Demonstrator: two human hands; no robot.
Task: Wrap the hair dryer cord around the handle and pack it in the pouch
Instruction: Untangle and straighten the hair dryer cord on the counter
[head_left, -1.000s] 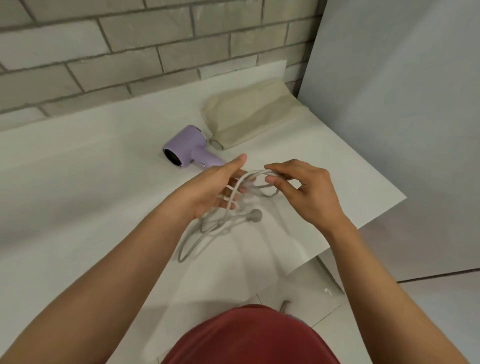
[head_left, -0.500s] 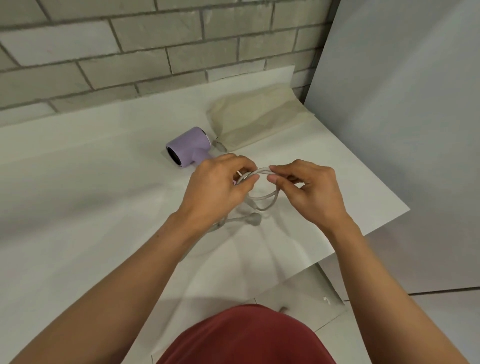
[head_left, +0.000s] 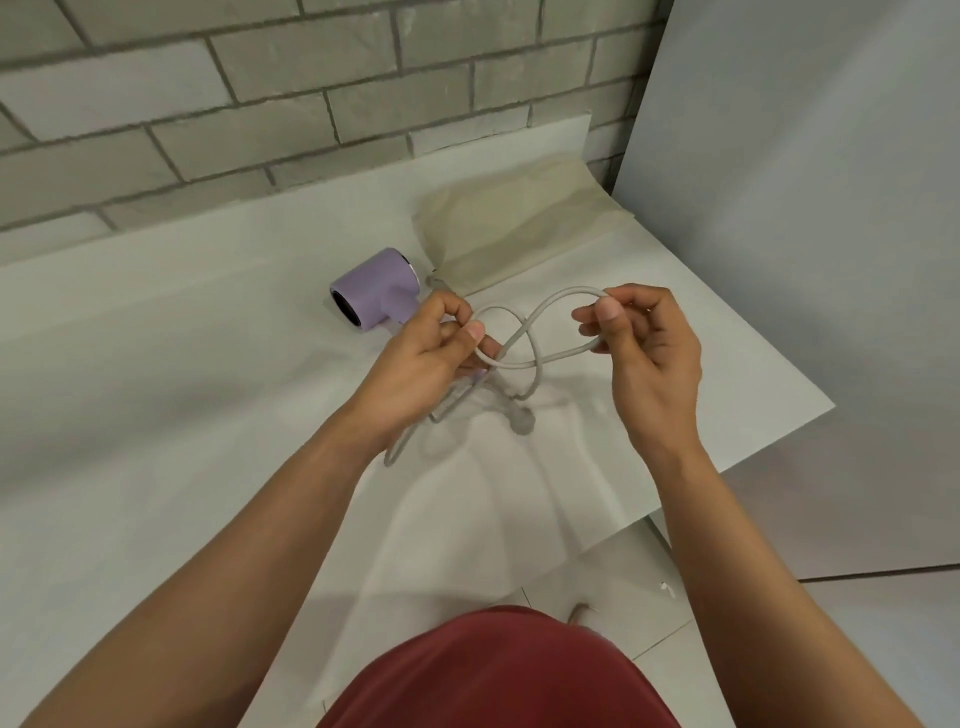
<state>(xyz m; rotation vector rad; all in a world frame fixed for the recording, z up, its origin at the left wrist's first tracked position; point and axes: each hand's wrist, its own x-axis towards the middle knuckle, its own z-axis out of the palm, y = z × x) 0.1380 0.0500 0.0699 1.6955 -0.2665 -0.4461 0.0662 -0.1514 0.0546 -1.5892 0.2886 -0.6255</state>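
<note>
A lilac hair dryer (head_left: 375, 296) lies on the white counter (head_left: 156, 364), its handle hidden behind my left hand. Its grey cord (head_left: 535, 332) crosses itself in a figure-eight loop held above the counter between both hands. My left hand (head_left: 431, 358) pinches the left end of the loop, close to the dryer's handle. My right hand (head_left: 644, 353) pinches the right end of the loop between thumb and fingers. The round plug (head_left: 521, 420) and slack cord rest on the counter below. A beige cloth pouch (head_left: 519, 228) lies flat behind the dryer.
A grey brick wall (head_left: 311, 93) runs along the back of the counter. A pale grey panel (head_left: 805, 208) stands at the right. The counter's right edge drops to a tiled floor (head_left: 727, 639). My red garment (head_left: 493, 675) fills the bottom of the view.
My hands have moved apart, the right one to the right, drawing the cord out from a small bunched coil into a wide crossed loop. The dryer and pouch have not moved.
</note>
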